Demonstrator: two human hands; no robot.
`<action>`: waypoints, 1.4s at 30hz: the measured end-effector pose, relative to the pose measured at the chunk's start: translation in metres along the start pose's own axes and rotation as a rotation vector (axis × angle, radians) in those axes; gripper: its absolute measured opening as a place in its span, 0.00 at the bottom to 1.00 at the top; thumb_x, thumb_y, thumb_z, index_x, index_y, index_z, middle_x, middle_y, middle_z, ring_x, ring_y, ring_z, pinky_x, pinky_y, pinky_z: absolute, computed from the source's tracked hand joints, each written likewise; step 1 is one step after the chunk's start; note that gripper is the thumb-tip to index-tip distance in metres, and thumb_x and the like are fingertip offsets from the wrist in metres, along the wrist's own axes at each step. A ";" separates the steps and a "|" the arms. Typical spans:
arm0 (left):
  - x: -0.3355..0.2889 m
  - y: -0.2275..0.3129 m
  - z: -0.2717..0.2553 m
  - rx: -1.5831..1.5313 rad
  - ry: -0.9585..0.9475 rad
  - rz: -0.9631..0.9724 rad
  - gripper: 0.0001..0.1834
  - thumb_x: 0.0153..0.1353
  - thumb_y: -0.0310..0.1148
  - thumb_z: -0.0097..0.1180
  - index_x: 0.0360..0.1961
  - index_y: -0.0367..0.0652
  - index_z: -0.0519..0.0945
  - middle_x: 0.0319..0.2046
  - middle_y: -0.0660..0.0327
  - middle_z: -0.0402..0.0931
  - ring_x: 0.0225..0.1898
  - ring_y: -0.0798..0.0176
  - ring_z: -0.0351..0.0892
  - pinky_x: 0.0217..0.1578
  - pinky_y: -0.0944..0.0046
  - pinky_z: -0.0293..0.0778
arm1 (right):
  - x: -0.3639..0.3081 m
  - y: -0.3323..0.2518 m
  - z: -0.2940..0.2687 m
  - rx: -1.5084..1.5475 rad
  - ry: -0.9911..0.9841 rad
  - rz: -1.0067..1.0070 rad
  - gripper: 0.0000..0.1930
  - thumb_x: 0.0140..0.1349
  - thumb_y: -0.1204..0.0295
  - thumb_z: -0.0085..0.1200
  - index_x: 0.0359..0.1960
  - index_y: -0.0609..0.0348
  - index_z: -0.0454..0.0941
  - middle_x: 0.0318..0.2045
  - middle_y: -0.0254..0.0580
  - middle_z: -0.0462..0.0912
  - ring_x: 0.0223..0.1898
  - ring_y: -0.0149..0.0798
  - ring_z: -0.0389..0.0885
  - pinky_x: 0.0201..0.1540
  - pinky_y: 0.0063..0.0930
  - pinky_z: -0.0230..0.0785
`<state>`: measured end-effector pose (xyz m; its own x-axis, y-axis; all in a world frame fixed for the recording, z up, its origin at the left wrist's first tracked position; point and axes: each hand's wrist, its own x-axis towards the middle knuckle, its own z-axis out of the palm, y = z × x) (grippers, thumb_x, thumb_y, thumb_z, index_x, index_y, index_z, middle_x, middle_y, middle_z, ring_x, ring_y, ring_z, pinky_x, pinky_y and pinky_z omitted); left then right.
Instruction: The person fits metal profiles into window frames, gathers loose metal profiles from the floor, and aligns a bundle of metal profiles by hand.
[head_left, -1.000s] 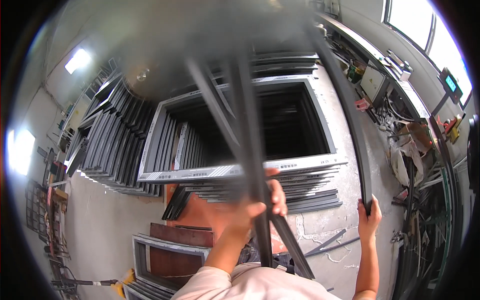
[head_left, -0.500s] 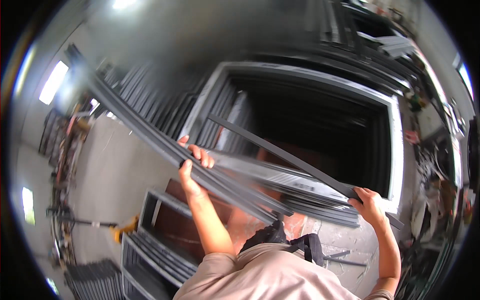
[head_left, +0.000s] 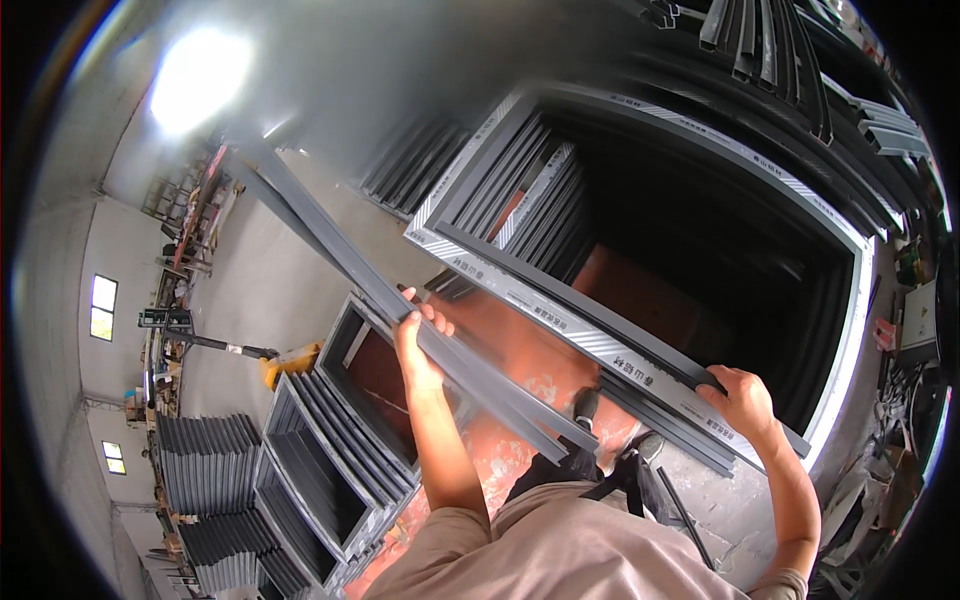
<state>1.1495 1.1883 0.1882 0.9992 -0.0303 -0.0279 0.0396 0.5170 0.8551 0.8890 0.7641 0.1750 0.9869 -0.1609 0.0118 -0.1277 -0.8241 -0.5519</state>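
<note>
My left hand [head_left: 424,338] is closed around a few long grey metal profiles [head_left: 352,258], which slant from the upper left down toward my body. Right of them lies a large rectangular grey frame [head_left: 830,205] with printed film on its edges, on top of a stack of similar frames. My right hand [head_left: 744,402] grips one end of a single dark grey strip [head_left: 600,320]. That strip lies along the inner side of the frame's near edge. Part of my left fingers is hidden behind the profiles.
Smaller stacked frames [head_left: 320,470] stand at the lower left, near a yellow pallet-jack-like tool [head_left: 290,366]. More dark profiles [head_left: 765,45] hang over the far right. A reddish board [head_left: 505,345] lies on the floor below the frame. Loose strips [head_left: 685,515] rest by my feet.
The strip in my right hand has come down from slanting across the frame's opening to lying along its near edge. My view has turned, and the profiles in my left hand have shifted with it.
</note>
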 end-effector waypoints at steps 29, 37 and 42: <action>-0.032 -0.054 0.112 0.334 -0.167 -0.048 0.21 0.67 0.39 0.53 0.58 0.43 0.72 0.36 0.64 0.69 0.32 0.67 0.68 0.37 0.62 0.69 | -0.006 0.030 0.023 0.224 -0.152 0.060 0.22 0.67 0.50 0.53 0.37 0.57 0.86 0.34 0.49 0.86 0.42 0.53 0.84 0.47 0.47 0.76; -0.031 -0.060 0.123 0.304 -0.190 -0.058 0.21 0.67 0.40 0.52 0.58 0.43 0.72 0.36 0.63 0.69 0.33 0.67 0.69 0.35 0.62 0.71 | -0.009 0.026 0.024 0.185 -0.081 0.080 0.21 0.66 0.50 0.54 0.36 0.57 0.86 0.32 0.50 0.86 0.40 0.54 0.85 0.45 0.48 0.77; -0.026 -0.053 0.123 0.271 -0.139 -0.027 0.21 0.67 0.41 0.54 0.57 0.42 0.72 0.36 0.64 0.68 0.33 0.67 0.69 0.35 0.64 0.70 | -0.011 0.026 0.020 0.199 -0.091 0.108 0.21 0.65 0.50 0.55 0.36 0.57 0.86 0.31 0.49 0.86 0.40 0.54 0.85 0.45 0.48 0.77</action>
<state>1.1204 1.0563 0.2074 0.9859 -0.1673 0.0025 0.0430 0.2679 0.9625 0.8764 0.7555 0.1439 0.9744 -0.1854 -0.1268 -0.2204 -0.6801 -0.6992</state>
